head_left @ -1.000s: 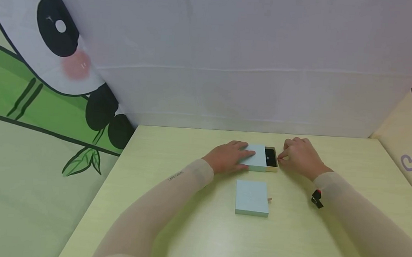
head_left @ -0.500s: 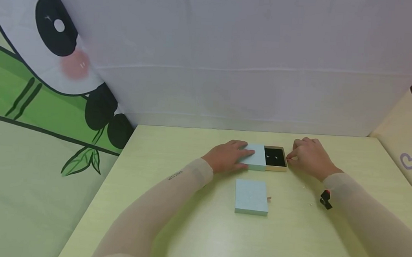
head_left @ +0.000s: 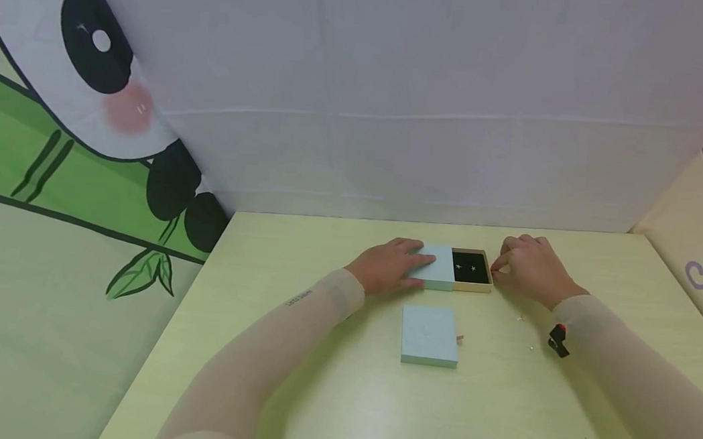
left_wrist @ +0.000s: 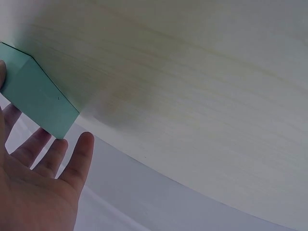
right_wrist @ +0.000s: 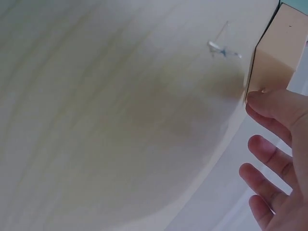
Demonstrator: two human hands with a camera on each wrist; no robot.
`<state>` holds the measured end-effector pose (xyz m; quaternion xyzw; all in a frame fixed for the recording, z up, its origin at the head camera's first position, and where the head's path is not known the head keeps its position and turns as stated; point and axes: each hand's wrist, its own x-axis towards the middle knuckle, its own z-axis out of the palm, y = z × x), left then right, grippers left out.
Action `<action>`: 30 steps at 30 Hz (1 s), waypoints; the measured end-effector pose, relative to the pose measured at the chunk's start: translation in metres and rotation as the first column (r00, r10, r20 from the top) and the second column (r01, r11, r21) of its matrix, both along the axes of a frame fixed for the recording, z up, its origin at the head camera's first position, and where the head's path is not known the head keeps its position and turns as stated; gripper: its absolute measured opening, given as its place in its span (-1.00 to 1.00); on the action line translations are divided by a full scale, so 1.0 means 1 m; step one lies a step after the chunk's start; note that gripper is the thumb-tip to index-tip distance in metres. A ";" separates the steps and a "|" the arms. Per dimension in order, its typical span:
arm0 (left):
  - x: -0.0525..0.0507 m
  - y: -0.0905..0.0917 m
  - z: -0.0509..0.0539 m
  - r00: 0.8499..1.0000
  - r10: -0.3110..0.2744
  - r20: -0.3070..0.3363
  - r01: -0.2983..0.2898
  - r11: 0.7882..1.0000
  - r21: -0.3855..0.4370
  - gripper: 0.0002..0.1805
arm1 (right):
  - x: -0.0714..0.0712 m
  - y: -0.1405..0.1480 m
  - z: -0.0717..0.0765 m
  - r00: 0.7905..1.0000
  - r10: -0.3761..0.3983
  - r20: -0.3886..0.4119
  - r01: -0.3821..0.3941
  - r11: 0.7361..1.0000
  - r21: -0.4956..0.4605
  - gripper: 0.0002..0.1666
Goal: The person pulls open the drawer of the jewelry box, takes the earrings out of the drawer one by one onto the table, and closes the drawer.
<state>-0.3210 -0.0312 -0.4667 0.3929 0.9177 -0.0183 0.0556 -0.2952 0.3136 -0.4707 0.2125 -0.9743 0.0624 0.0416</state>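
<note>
Blue box [head_left: 444,269]: drawer [head_left: 471,288] further out, both star ornaments [head_left: 473,268] exposed.
Left hand [head_left: 385,267] straight-fingered on box; right hand [head_left: 528,270] pinches drawer end.

Box sleeve [head_left: 438,268]: smooth, matt, card-like; second box [head_left: 430,335] the same. Drawer [head_left: 472,287]: paperboard look, smooth. Insert [head_left: 467,275]: dull (foam or fabric, cannot tell). Star pieces [head_left: 473,268]: bright, metallic glint. Tabletop [head_left: 353,394]: wood-grained, smooth, satin with one glossy patch. Backdrop [head_left: 392,148]: creased matt cloth.

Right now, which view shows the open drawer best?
Head: it looks down into the drawer, showing its black lining. Right wrist: only its outside. Left wrist: the box cover, no drawer discernible.
</note>
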 end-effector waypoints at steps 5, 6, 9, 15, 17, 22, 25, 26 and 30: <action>-0.001 0.000 0.001 1.000 0.001 0.001 -0.001 1.000 -0.002 -0.23 | 0.000 -0.001 0.011 1.000 -0.011 -0.002 0.011 1.000 -0.009 -0.80; -0.001 0.000 0.001 1.000 0.003 -0.001 -0.003 1.000 -0.005 -0.23 | -0.001 -0.001 0.014 1.000 -0.008 -0.009 0.008 1.000 -0.010 -0.77; -0.001 0.000 0.001 1.000 0.009 -0.005 -0.009 1.000 -0.013 -0.23 | -0.002 -0.005 0.021 1.000 0.004 -0.027 -0.004 1.000 -0.014 -0.74; 0.000 0.000 0.002 1.000 0.008 0.011 -0.008 1.000 -0.007 -0.22 | -0.006 -0.023 0.026 0.999 0.034 -0.014 -0.034 0.999 -0.013 -0.77; -0.002 0.000 0.000 1.000 0.002 0.015 -0.002 1.000 0.003 -0.22 | -0.007 -0.028 0.026 0.999 0.044 -0.008 -0.044 0.999 -0.001 -0.80; -0.012 0.000 -0.014 1.000 -0.011 0.007 0.011 1.000 0.011 -0.21 | -0.007 -0.035 0.022 0.996 0.085 -0.011 -0.085 0.996 0.019 -0.84; -0.011 0.001 -0.013 1.000 -0.008 0.000 0.008 1.000 0.007 -0.21 | -0.008 -0.036 0.019 0.995 0.095 0.001 -0.095 0.995 0.012 -0.86; -0.003 0.002 -0.002 1.000 -0.005 0.002 0.005 1.000 -0.004 -0.23 | -0.009 -0.036 0.018 0.996 0.093 0.010 -0.093 0.996 0.009 -0.86; -0.001 0.001 -0.001 1.000 0.002 -0.001 -0.002 1.000 -0.001 -0.23 | -0.011 -0.037 0.017 0.995 0.091 0.037 -0.090 0.996 -0.004 -0.89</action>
